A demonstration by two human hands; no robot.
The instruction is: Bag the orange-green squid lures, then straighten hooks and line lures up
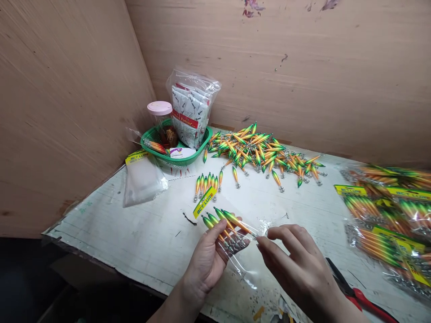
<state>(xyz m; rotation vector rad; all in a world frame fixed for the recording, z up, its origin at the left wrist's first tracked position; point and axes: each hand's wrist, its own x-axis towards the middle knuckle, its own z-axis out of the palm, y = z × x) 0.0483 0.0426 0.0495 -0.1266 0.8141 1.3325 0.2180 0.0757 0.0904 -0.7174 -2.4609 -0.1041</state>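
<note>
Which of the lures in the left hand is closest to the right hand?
The rightmost lure in the left hand: its hooked end lies at the right hand, while the other held lures end farther away.

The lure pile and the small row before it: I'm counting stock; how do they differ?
The lure pile is heaped, its lures pointing many ways; the small row lies side by side. The pile holds far more than the row. Both show green-and-orange lures with metal hooks.
</note>
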